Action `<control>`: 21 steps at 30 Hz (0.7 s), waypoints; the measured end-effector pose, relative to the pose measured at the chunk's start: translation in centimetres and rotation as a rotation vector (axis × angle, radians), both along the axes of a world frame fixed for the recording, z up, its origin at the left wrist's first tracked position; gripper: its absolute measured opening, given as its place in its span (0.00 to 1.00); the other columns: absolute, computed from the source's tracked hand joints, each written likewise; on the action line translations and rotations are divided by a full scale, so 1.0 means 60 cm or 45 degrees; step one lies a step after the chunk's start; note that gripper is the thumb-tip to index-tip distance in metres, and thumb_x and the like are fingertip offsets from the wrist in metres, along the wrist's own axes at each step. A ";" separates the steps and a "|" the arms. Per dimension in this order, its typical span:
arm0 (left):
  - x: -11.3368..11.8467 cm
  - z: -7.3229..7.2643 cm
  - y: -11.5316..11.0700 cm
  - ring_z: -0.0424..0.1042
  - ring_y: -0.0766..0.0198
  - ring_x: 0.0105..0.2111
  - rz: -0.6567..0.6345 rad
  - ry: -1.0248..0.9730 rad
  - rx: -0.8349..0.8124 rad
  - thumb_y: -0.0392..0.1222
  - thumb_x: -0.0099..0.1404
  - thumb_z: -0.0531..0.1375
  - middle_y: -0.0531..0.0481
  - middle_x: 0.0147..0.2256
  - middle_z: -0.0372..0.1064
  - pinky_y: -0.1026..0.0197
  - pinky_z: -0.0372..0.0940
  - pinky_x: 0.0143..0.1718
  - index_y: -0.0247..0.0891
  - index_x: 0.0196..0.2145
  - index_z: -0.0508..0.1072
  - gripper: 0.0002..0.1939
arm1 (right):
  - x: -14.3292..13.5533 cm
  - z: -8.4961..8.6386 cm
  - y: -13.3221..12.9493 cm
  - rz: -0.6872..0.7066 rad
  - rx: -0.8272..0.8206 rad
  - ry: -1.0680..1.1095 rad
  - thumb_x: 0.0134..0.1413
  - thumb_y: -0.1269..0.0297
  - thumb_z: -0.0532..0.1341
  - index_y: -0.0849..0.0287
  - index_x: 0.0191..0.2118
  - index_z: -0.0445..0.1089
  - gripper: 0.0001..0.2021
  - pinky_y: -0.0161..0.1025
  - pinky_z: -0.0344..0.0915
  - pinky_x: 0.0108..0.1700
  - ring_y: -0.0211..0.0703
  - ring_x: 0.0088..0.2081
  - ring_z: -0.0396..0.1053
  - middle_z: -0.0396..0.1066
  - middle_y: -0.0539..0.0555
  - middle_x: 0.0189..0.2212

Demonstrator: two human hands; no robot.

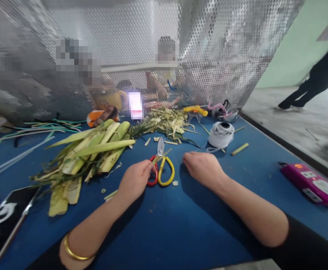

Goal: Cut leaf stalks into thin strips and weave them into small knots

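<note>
My left hand [136,179] is closed in a pinch on a thin green strip [157,156], whose free end lies over the scissors. Beneath the strip are scissors with one red and one yellow handle [166,176], blades pointing away from me. My right hand [202,167] rests on the blue table [164,232] right of the scissors, its fingers curled together; what they hold, if anything, is hidden. A roll of white twine [221,135] stands just beyond it. Left of my left hand lies a pile of green and pale husks [96,150].
Shredded fibres [169,122] and a yellow tool [196,110] lie at the back, before a perforated silvery sheet [209,45]. A purple packet [313,183] is at the right, a black case [9,221] at the left. A person's legs [312,84] show beyond the table.
</note>
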State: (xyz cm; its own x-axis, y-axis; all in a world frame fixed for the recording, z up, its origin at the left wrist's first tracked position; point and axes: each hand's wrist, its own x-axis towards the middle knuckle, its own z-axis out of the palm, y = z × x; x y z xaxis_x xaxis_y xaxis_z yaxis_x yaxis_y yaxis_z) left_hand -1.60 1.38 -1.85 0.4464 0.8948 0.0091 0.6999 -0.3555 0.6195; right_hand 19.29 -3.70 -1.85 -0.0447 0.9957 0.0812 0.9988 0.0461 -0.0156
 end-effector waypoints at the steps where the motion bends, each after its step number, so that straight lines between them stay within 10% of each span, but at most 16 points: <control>1: 0.001 0.000 0.001 0.66 0.61 0.27 0.001 0.003 0.000 0.45 0.65 0.45 0.53 0.23 0.65 0.62 0.54 0.30 0.40 0.28 0.69 0.16 | -0.001 0.004 -0.002 0.076 0.032 0.066 0.64 0.65 0.49 0.59 0.37 0.70 0.13 0.37 0.53 0.30 0.44 0.35 0.71 0.73 0.57 0.34; 4: 0.002 0.002 0.002 0.64 0.62 0.25 0.007 0.012 -0.012 0.46 0.65 0.46 0.54 0.20 0.62 0.63 0.53 0.28 0.39 0.27 0.68 0.17 | 0.008 0.017 -0.004 0.183 0.116 0.110 0.64 0.64 0.48 0.56 0.41 0.71 0.14 0.36 0.54 0.29 0.42 0.35 0.71 0.74 0.54 0.36; 10: 0.004 -0.003 0.003 0.64 0.63 0.24 0.026 -0.043 -0.016 0.44 0.64 0.47 0.53 0.22 0.63 0.63 0.53 0.28 0.39 0.28 0.71 0.16 | 0.082 0.031 0.031 -0.170 0.138 -0.221 0.56 0.75 0.51 0.58 0.48 0.70 0.17 0.36 0.57 0.30 0.46 0.39 0.72 0.71 0.59 0.47; 15: 0.004 -0.009 0.004 0.63 0.64 0.24 0.025 -0.063 -0.001 0.43 0.63 0.48 0.53 0.21 0.63 0.63 0.52 0.27 0.38 0.27 0.71 0.15 | 0.095 0.018 0.055 -0.172 -0.134 -0.461 0.54 0.78 0.51 0.65 0.43 0.72 0.16 0.37 0.61 0.32 0.50 0.38 0.73 0.73 0.65 0.41; 21: 0.002 -0.009 0.006 0.62 0.64 0.23 0.015 -0.081 0.012 0.41 0.63 0.48 0.53 0.21 0.63 0.63 0.51 0.27 0.38 0.27 0.71 0.15 | 0.089 -0.004 0.058 -0.316 0.013 -0.455 0.57 0.79 0.48 0.72 0.43 0.71 0.16 0.41 0.65 0.35 0.55 0.38 0.73 0.73 0.72 0.39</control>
